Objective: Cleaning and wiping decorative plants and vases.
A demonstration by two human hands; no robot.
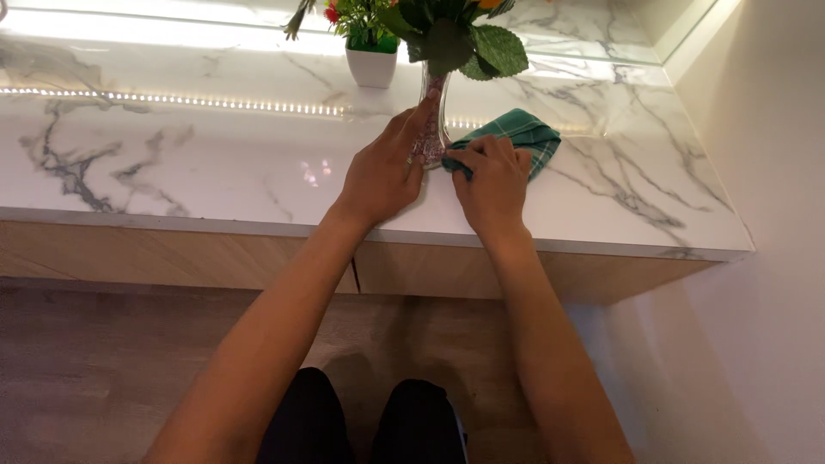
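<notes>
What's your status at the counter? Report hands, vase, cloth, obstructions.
Left hand gripping glass vase at its base. Right hand pressing green cloth beside it. Small white pot stands behind, apart.

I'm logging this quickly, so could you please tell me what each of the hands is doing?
Left hand: closed around the base of the glass vase.
Right hand: closed on the green cloth.

Your clear glass vase (432,120) stands upright mid-table; the folded green checked cloth (516,136) lies touching its right.
</notes>
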